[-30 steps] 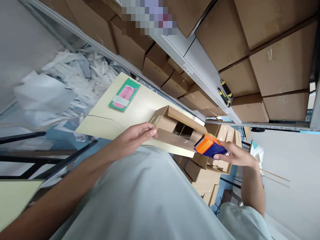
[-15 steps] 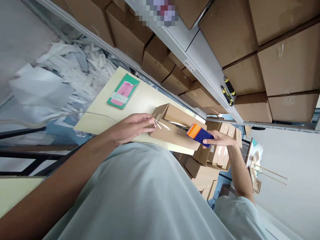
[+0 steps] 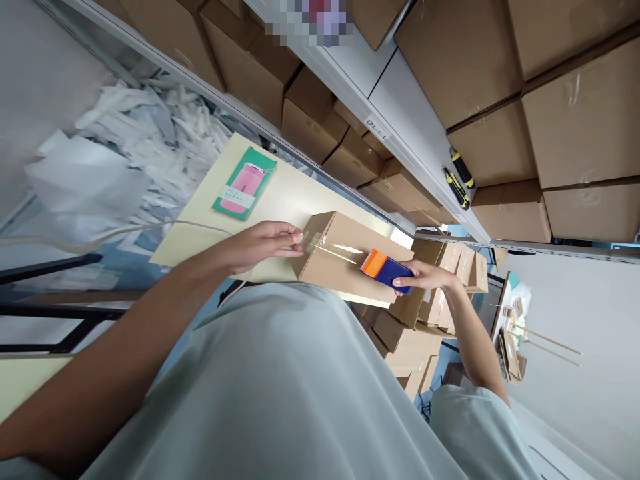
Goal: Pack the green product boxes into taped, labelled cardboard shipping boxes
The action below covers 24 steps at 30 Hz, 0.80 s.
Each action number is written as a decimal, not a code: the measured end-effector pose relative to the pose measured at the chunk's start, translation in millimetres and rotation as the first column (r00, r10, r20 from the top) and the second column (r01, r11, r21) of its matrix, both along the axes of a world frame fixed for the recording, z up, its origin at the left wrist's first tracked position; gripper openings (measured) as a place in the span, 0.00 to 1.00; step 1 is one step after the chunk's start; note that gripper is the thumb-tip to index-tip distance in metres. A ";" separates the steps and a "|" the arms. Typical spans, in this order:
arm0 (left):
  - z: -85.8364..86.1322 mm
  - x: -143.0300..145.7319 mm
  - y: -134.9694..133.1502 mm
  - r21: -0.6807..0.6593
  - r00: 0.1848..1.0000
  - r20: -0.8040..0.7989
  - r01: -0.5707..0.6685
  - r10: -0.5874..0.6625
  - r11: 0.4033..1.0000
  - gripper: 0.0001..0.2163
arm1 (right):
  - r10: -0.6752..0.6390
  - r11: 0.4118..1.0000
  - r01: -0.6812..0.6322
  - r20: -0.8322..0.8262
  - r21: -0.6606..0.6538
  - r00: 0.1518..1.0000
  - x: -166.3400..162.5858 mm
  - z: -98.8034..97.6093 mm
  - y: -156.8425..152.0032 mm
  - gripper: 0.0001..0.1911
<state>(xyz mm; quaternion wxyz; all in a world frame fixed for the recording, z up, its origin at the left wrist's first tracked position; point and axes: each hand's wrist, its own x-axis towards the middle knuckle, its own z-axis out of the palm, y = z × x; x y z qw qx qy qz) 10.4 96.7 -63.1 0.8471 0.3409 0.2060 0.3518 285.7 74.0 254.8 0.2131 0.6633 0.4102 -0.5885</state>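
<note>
A small brown cardboard box lies on the pale yellow table with its flaps shut. My right hand grips an orange and blue tape dispenser on the box's right end. A strip of clear tape runs along the top seam from the dispenser to the left end. My left hand presses the tape end down at the box's left edge, fingers pinched together.
A green package with a pink item lies farther back on the table. Shelving with stacked cardboard boxes fills the far side; a yellow-black tool sits on a shelf. White packing scraps pile at left. More boxes stack below right.
The box's flaps have been closed. The dispenser has come onto the box top and drawn a strip of tape along the seam, while my left hand holds the tape end.
</note>
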 end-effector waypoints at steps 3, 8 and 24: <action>-10.2 11.1 6.8 -0.018 0.998 -0.062 0.028 -0.029 0.999 0.29 | -0.002 1.000 0.002 0.012 -0.002 1.000 -2.9 -1.6 1.6 0.29; -16.0 37.6 19.4 -0.095 0.967 -0.191 0.155 -0.171 0.983 0.29 | 0.023 1.000 -0.023 0.024 0.006 0.999 -5.4 -3.2 2.9 0.28; 47.4 54.8 -40.2 0.392 0.607 -0.629 -0.291 0.485 0.873 0.16 | 0.207 0.978 -0.201 -0.121 0.060 0.971 4.8 -3.4 -4.5 0.30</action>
